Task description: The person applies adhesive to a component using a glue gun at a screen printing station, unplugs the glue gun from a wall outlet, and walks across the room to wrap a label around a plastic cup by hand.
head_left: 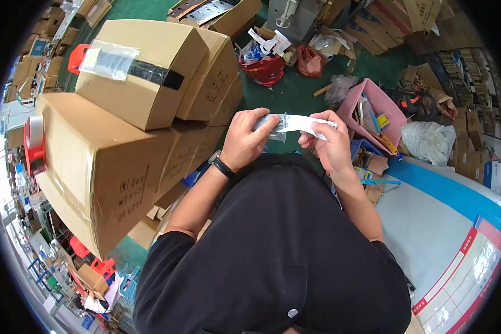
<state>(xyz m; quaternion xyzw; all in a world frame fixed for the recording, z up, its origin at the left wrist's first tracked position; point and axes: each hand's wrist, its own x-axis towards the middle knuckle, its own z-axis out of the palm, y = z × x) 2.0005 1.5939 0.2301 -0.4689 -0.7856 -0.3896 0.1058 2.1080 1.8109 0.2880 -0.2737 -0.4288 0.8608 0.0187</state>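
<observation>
In front of my chest, my left hand [245, 137] is closed on a small clear plastic packet [276, 127] with something dark inside. A white paper strip [300, 126] runs from the packet to my right hand [329, 142], which pinches its far end between thumb and fingers. The strip curves slightly between the two hands. A dark band and a watch are on my left wrist. What is printed on the strip is too small to read.
Large cardboard boxes [122, 161] are stacked at the left, with a red tape dispenser [35, 146] on them. Beyond my right hand are a pink bin [367, 92] and a white plastic bag [428, 142]. A red bag [264, 69] lies ahead. A person [93, 303] is far off at the lower left.
</observation>
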